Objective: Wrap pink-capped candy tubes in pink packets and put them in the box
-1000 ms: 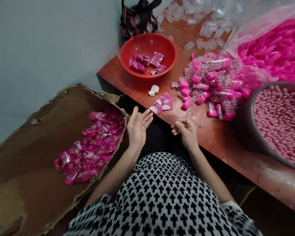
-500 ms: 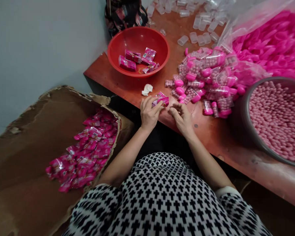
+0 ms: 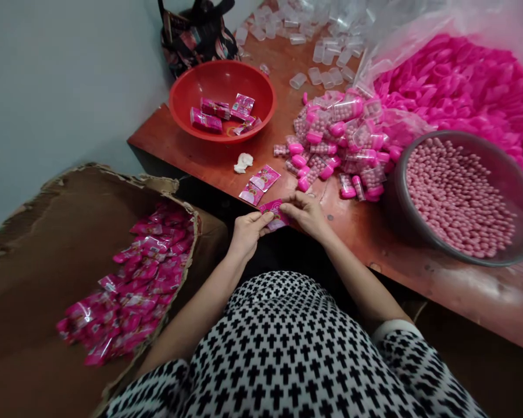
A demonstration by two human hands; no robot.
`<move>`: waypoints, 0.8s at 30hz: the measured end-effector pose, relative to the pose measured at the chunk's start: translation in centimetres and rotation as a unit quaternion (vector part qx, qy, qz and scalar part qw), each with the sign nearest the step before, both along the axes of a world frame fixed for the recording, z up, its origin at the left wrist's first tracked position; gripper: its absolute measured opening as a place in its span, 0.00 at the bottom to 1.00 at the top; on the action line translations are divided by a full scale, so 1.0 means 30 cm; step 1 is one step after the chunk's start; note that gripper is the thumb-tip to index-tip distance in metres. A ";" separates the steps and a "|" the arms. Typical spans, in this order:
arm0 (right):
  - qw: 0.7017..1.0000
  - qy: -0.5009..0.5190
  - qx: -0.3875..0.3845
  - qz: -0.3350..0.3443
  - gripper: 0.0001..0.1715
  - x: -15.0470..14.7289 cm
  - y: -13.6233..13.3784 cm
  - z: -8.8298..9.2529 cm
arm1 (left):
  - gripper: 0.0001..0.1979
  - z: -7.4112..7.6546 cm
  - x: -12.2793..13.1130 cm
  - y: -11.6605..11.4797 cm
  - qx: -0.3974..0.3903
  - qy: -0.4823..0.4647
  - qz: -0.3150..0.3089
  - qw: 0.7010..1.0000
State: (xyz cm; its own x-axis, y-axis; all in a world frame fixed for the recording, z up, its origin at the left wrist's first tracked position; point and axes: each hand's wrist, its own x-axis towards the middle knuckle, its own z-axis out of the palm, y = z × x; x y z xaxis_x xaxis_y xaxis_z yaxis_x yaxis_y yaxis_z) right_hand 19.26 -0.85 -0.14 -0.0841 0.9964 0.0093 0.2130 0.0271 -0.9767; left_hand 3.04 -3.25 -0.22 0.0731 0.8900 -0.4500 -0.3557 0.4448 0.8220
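Note:
Between my two hands, just over the table's front edge, is a small pink printed packet point(image 3: 275, 213). My left hand point(image 3: 247, 231) pinches its left side between thumb and fingers. On its upper right edge my right hand point(image 3: 305, 212) is closed, with the fingertips pressed together at the packet. Beyond my hands, two more pink packets point(image 3: 265, 177) lie flat on the table, one partly overlapping the other. A crumpled white scrap point(image 3: 243, 163) rests a little further back.
A red bowl point(image 3: 222, 137) with several pink packets stands behind. Pink-capped tubes of beads point(image 3: 326, 142) are heaped to the right, near a grey tub point(image 3: 401, 203) of pink beads. Clear cups point(image 3: 298, 80) and pink caps point(image 3: 462, 87) lie further back. A torn cardboard box point(image 3: 39, 232) holds pink packages.
My hands have come nearer to me and closed on one packet. Two packets now lie uncovered on the table. The whole view has shifted slightly to the right.

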 end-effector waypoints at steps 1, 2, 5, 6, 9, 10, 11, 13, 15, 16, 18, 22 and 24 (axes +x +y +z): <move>0.995 -0.087 0.050 -0.004 0.10 0.035 0.017 0.015 | 0.17 0.005 0.002 -0.006 -0.013 -0.003 0.011 1.000; 0.978 -0.177 0.106 -0.019 0.11 0.072 0.040 0.032 | 0.17 0.009 0.005 -0.013 -0.025 -0.004 0.020 0.999; 0.881 -0.429 0.197 0.036 0.19 0.173 0.122 0.078 | 0.17 0.018 0.015 -0.026 -0.052 -0.022 0.040 0.998; 0.847 -0.488 0.204 0.060 0.21 0.195 0.144 0.088 | 0.16 0.019 0.018 -0.027 -0.057 -0.031 0.047 0.997; 0.773 -0.593 0.196 0.110 0.22 0.220 0.171 0.100 | 0.15 0.019 0.022 -0.017 -0.070 -0.058 0.068 0.994; 0.760 -0.609 0.191 0.117 0.21 0.220 0.166 0.099 | 0.15 0.019 0.022 -0.011 -0.077 -0.067 0.077 0.992; 0.752 -0.620 0.189 0.120 0.21 0.218 0.156 0.098 | 0.15 0.018 0.022 -0.003 -0.085 -0.078 0.085 0.990; 0.742 -0.631 0.191 0.123 0.21 0.216 0.129 0.094 | 0.15 0.018 0.022 0.015 -0.103 -0.099 0.102 0.984; 0.736 -0.635 0.199 0.129 0.25 0.218 0.104 0.090 | 0.13 0.021 0.025 0.031 -0.123 -0.119 0.119 0.978; 0.734 -0.635 0.202 0.133 0.27 0.220 0.095 0.088 | 0.13 0.023 0.028 0.038 -0.133 -0.128 0.130 0.974; 0.733 -0.634 0.203 0.141 0.28 0.226 0.086 0.082 | 0.11 0.030 0.035 0.050 -0.149 -0.142 0.150 0.967; 0.774 -0.597 0.189 0.098 0.21 0.219 0.074 0.065 | 0.08 0.043 0.044 0.065 -0.155 -0.181 0.175 0.955; 0.834 -0.523 0.173 0.033 0.18 0.194 0.041 0.061 | 0.07 0.046 0.045 0.071 -0.158 -0.198 0.187 0.949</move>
